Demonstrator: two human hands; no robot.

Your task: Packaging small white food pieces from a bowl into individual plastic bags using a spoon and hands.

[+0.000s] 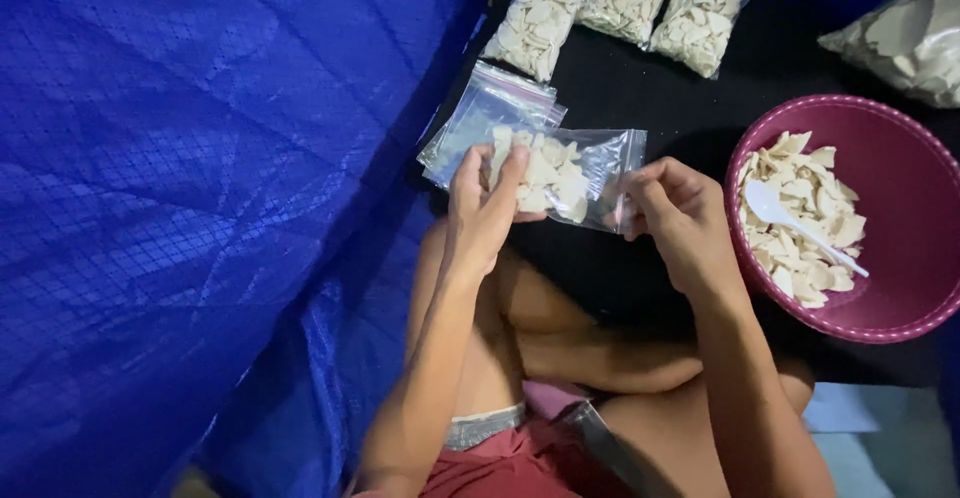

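Seen from above, nearest: bare knees and red shorts [520, 463] at 6 o'clock, both forearms reaching up toward the middle.

Left hand [487, 208] closed around the left end of a small clear bag [565, 173], thumb and fingers pressing on its front, pale chips visible inside between the fingers. Right hand [672, 208] at 3 o'clock from that bag, fingers pinched on the bag's right edge near the opening. Bag held between the two hands, lying sideways, lifted just above the black surface [620, 268].

Just behind the held bag, at 11 o'clock from it, a few empty clear bags [485, 118] lying flat, partly under the left hand's fingertips.

At 3 o'clock from the right hand, near but apart: a pink round bowl [895, 148] with pale chips [805, 213] and a white plastic spoon [795, 226] lying on them.

Farther, at 12 o'clock: three filled clear bags [625, 8] side by side on the black surface. At 1 o'clock, far corner: a bigger bag of pale chips [905, 38], cut by the frame edge.

All along the left side, from 7 to 11 o'clock: blue tarpaulin [200, 208].
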